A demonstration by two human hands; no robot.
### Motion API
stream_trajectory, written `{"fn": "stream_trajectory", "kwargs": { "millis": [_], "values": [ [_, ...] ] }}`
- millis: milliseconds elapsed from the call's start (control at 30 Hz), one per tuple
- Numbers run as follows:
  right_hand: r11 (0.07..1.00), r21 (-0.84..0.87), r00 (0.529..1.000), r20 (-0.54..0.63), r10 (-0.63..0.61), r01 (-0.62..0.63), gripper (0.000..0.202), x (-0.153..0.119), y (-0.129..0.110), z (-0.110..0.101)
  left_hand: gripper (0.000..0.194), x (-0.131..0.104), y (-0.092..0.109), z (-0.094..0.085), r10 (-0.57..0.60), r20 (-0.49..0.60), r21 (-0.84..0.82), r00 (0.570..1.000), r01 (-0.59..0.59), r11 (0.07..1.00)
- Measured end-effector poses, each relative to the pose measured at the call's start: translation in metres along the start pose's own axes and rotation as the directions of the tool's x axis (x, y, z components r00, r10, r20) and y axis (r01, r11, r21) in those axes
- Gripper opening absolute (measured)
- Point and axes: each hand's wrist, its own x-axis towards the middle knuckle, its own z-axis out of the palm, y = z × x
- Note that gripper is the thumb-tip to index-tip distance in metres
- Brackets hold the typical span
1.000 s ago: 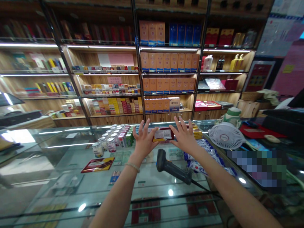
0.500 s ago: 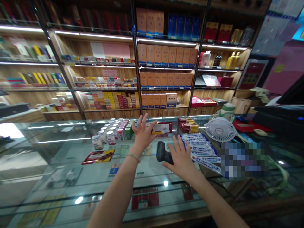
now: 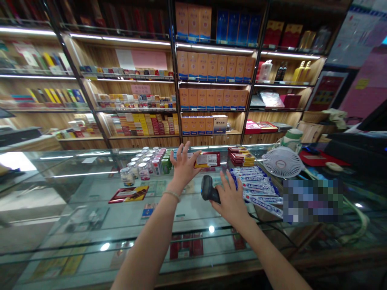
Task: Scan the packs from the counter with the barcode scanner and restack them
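My left hand reaches over the glass counter with several fingers spread upward. Its thumb and index finger close on the left end of a red-and-yellow chocolate bar, whose white barcode label faces me. In my right hand is a black barcode scanner, its handle running under the palm and its head pointing left. The fingers of that hand are partly stretched out over it. A second chocolate bar lies flat at the left, and a stack of similar bars is behind my right hand.
Beside my right hand lie blue-and-white packets. A white fan stands to their right. Small jars are grouped left of my left hand. Behind the glass counter, shelves hold orange boxes.
The scanner head has risen slightly and turned a little in my right hand. My left hand and the chocolate bar stay nearly still. The whole view has shifted slightly.
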Motion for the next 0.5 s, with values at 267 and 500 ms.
{"fn": "stream_trajectory", "kwargs": {
  "millis": [267, 500],
  "values": [
    [0.904, 0.336, 0.964, 0.115, 0.239, -0.265, 0.034, -0.005, 0.009, -0.039, 0.071, 0.0, -0.002, 0.001, -0.031, -0.009, -0.023, 0.999, 0.03, 0.999],
    [0.761, 0.531, 0.927, 0.186, 0.325, -0.373, 0.03, -0.006, 0.021, -0.047, 0.07, 0.001, -0.002, -0.001, -0.043, -0.013, -0.03, 0.999, 0.042, 0.999]
  ]
}}
